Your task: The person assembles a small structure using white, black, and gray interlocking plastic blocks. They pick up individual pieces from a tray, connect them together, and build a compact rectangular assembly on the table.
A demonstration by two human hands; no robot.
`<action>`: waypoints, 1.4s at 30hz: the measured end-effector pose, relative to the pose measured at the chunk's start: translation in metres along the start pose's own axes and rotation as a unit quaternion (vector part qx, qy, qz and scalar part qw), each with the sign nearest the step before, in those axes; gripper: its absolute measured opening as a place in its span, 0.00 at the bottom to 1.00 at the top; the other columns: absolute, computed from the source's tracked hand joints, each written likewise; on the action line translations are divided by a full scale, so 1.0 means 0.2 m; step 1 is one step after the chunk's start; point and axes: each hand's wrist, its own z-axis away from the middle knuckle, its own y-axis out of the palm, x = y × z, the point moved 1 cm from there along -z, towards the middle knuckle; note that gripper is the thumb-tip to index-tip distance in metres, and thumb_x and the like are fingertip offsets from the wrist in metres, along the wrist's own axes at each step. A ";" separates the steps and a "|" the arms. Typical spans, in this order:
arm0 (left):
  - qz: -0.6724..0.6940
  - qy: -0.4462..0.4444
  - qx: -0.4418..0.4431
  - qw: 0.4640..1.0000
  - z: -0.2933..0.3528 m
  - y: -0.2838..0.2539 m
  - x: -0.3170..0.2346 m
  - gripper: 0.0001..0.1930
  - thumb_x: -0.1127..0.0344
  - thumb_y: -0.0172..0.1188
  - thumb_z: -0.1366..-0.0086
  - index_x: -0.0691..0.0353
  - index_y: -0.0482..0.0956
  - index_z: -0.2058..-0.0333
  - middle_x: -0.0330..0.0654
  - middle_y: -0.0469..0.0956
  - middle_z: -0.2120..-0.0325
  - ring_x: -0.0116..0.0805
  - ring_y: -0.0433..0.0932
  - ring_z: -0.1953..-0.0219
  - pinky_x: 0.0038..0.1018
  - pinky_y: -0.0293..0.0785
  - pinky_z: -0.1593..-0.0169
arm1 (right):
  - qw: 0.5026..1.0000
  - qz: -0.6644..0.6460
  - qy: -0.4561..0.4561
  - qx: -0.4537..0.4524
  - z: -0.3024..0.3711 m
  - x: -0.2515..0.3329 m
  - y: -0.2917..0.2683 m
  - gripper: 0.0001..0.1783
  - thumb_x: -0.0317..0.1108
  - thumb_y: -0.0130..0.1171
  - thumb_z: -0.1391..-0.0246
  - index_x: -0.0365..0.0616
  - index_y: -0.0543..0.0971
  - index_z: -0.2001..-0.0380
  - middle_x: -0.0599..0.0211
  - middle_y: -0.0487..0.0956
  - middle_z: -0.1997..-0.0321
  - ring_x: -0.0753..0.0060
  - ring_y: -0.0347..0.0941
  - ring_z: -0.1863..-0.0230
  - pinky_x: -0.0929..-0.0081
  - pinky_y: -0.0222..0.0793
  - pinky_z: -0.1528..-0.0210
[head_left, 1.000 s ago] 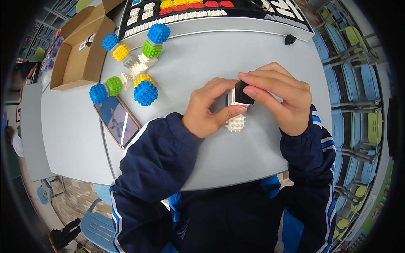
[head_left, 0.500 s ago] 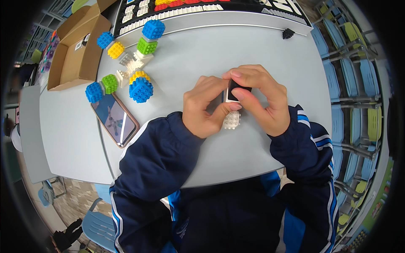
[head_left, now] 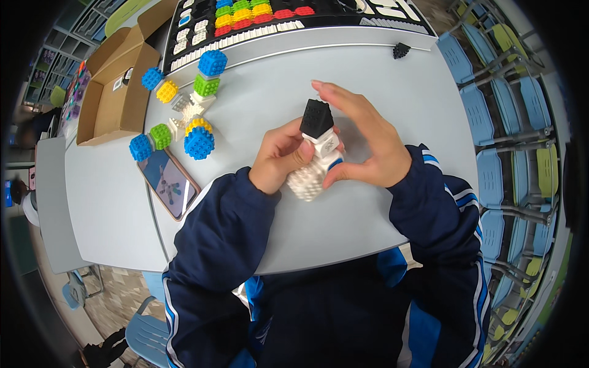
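- A white block stack (head_left: 314, 168) with a black cube (head_left: 316, 118) on top is standing tilted over the middle of the grey table (head_left: 270, 98), held between both hands.
- The left hand (head_left: 279, 161) is gripping the stack from its left side, fingers curled shut around it and the thumb pressing near the white block under the cube.
- The right hand (head_left: 368, 144) is holding the stack low down with the thumb, while its other fingers are spreading open and arching beside the cube without touching it.
- A phone (head_left: 169, 183) is lying face up to the left, near the left sleeve.
- A blue and yellow ball (head_left: 199, 138) is sitting just above the phone, with green, blue and yellow studded balls (head_left: 161, 92) around white pieces beyond it.
- A cardboard box (head_left: 116, 92) is lying open at the far left.
- A tray of coloured bricks (head_left: 245, 18) is running along the table's far edge.
- A small black piece (head_left: 401, 51) is lying at the far right.
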 end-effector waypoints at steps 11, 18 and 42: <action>0.200 -0.143 0.028 0.969 0.01 0.02 -0.02 0.29 0.57 0.62 0.35 0.73 0.68 0.43 0.49 0.77 0.55 0.35 0.81 0.59 0.29 0.79 0.54 | 0.999 0.036 0.036 0.016 0.01 0.01 0.00 0.42 0.31 0.79 0.63 0.37 0.73 0.41 0.50 0.77 0.42 0.53 0.76 0.44 0.66 0.71 0.42; 0.186 -0.167 -0.003 0.968 0.02 0.02 -0.02 0.27 0.58 0.61 0.34 0.73 0.70 0.45 0.46 0.78 0.57 0.33 0.81 0.60 0.27 0.78 0.56 | 0.998 0.061 -0.011 0.006 0.02 -0.04 0.01 0.37 0.30 0.80 0.66 0.32 0.77 0.50 0.54 0.80 0.55 0.58 0.78 0.54 0.70 0.74 0.53; -0.308 0.191 -0.200 0.910 0.07 0.07 -0.01 0.20 0.67 0.65 0.36 0.66 0.75 0.48 0.44 0.77 0.54 0.35 0.75 0.51 0.30 0.67 0.44 | 0.998 -0.021 0.066 0.011 0.02 0.00 0.05 0.40 0.32 0.72 0.52 0.44 0.70 0.35 0.51 0.70 0.33 0.52 0.70 0.36 0.63 0.64 0.35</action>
